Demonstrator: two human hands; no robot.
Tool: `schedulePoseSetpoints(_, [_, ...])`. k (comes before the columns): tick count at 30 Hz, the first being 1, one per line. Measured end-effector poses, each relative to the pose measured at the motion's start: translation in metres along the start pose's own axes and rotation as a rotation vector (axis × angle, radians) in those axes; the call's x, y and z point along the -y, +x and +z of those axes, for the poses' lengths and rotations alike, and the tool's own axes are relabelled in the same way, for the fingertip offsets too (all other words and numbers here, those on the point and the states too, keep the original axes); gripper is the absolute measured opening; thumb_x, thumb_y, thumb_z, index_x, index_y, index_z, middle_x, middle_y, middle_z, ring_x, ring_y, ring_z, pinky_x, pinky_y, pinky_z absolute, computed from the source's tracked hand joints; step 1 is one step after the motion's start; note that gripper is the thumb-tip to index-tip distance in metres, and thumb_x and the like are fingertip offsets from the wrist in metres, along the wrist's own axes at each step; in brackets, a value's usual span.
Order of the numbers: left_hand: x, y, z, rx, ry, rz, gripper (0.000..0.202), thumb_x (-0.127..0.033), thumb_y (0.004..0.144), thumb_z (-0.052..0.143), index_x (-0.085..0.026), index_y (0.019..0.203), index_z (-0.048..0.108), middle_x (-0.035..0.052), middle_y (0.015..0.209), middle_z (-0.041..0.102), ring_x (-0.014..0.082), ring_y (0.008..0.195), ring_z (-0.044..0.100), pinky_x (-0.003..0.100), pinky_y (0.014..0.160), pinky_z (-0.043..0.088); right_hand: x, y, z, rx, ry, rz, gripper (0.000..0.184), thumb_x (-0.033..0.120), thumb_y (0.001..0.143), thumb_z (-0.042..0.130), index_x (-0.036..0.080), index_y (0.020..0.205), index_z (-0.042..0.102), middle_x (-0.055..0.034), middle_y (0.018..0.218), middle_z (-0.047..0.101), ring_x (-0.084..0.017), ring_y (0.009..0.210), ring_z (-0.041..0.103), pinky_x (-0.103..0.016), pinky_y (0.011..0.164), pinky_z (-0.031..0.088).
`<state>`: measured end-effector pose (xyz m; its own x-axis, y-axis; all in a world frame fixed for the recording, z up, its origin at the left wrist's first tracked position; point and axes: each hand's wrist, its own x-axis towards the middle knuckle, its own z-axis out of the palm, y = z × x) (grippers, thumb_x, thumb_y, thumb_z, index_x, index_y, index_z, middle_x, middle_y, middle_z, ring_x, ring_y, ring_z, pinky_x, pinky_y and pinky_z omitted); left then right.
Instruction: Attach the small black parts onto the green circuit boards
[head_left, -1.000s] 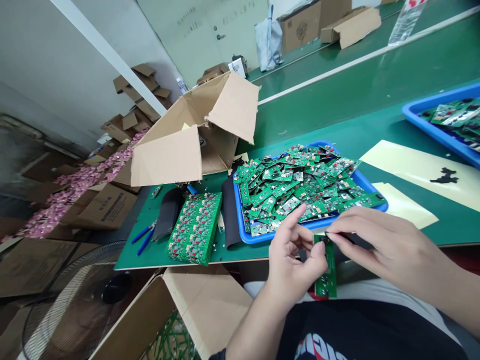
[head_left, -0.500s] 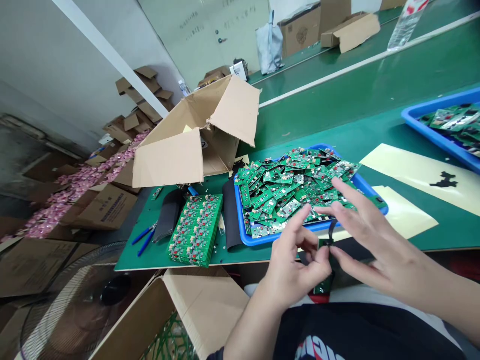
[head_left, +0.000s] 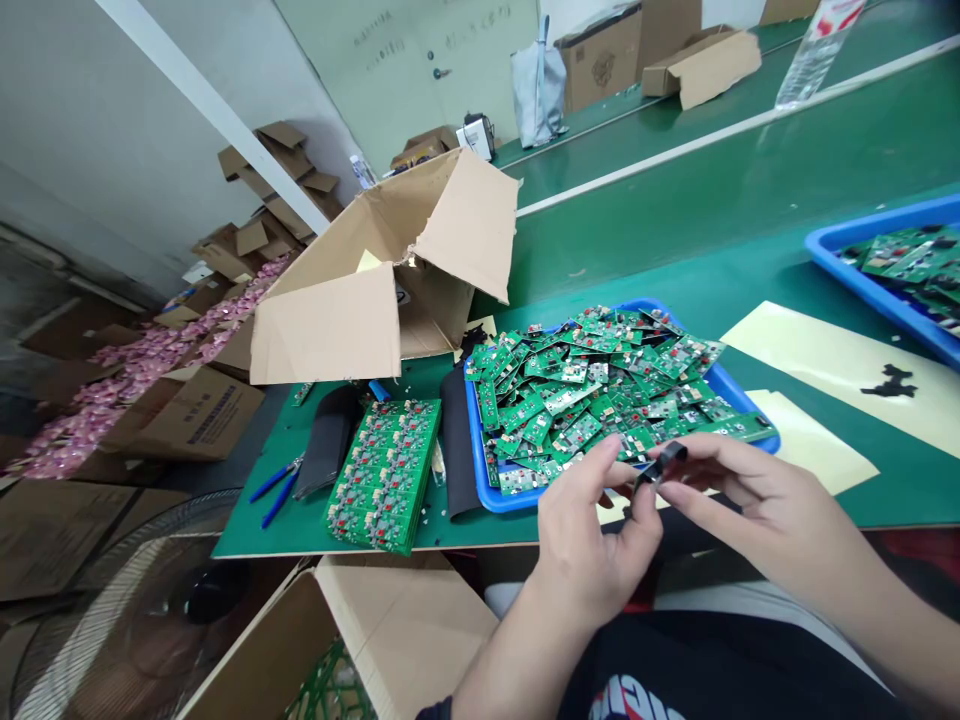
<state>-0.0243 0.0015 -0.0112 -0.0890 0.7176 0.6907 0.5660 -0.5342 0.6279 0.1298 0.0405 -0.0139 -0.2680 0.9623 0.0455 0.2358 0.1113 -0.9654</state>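
Observation:
My left hand (head_left: 589, 545) and my right hand (head_left: 739, 500) meet just in front of the table's near edge, over my lap. Both are closed in a pinch on a small black strip (head_left: 661, 462), which bends between their fingertips. The left thumb and forefinger grip its lower end and the right fingers grip its upper end. No green board shows in the left hand now. Right behind the hands stands a blue tray (head_left: 517, 497) heaped with several small green circuit boards (head_left: 600, 390).
A stack of green board panels (head_left: 384, 475) lies left of the tray, between two black pads (head_left: 330, 440). Blue pliers (head_left: 274, 487) lie at the table's left end. An open cardboard box (head_left: 375, 290) stands behind. Yellow sheets (head_left: 814, 440) and a second blue tray (head_left: 874, 275) sit right.
The green board held upright by my left hand has dropped out of sight. The black strip has come up between both hands, and my right fingers have closed on it after spreading.

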Motion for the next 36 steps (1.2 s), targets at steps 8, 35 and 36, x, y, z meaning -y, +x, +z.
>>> schedulePoseSetpoints(8, [-0.006, 0.019, -0.004, 0.203, -0.593, -0.526, 0.041, -0.019, 0.082, 0.070, -0.024, 0.121, 0.059, 0.0021, 0.087, 0.066, 0.0110, 0.074, 0.063, 0.018, 0.064, 0.054, 0.005, 0.019, -0.012, 0.144, 0.201, 0.129, 0.043, 0.063, 0.071, 0.072, 0.021, 0.066, 0.067, -0.0028, 0.066, 0.065, -0.017, 0.062, 0.063, -0.024, 0.056, 0.055])
schedulePoseSetpoints(35, [0.030, 0.063, -0.056, 0.170, -0.026, -0.015, 0.017, -0.025, 0.087, 0.068, -0.015, 0.100, 0.063, 0.0080, 0.091, 0.071, 0.0178, 0.085, 0.070, 0.030, 0.073, 0.060, 0.062, 0.052, 0.017, 0.159, -0.160, -0.392, 0.008, 0.024, 0.087, 0.062, 0.030, 0.082, 0.064, -0.0005, 0.076, 0.065, -0.019, 0.070, 0.065, -0.025, 0.056, 0.056])
schedulePoseSetpoints(36, [0.030, 0.062, -0.058, 0.148, 0.004, 0.004, 0.016, -0.025, 0.087, 0.068, -0.015, 0.099, 0.063, 0.0079, 0.091, 0.071, 0.0178, 0.084, 0.070, 0.030, 0.072, 0.060, 0.062, 0.052, 0.019, 0.155, -0.173, -0.400, 0.009, 0.022, 0.088, 0.060, 0.030, 0.083, 0.063, -0.0006, 0.078, 0.064, -0.019, 0.070, 0.065, -0.026, 0.057, 0.056])
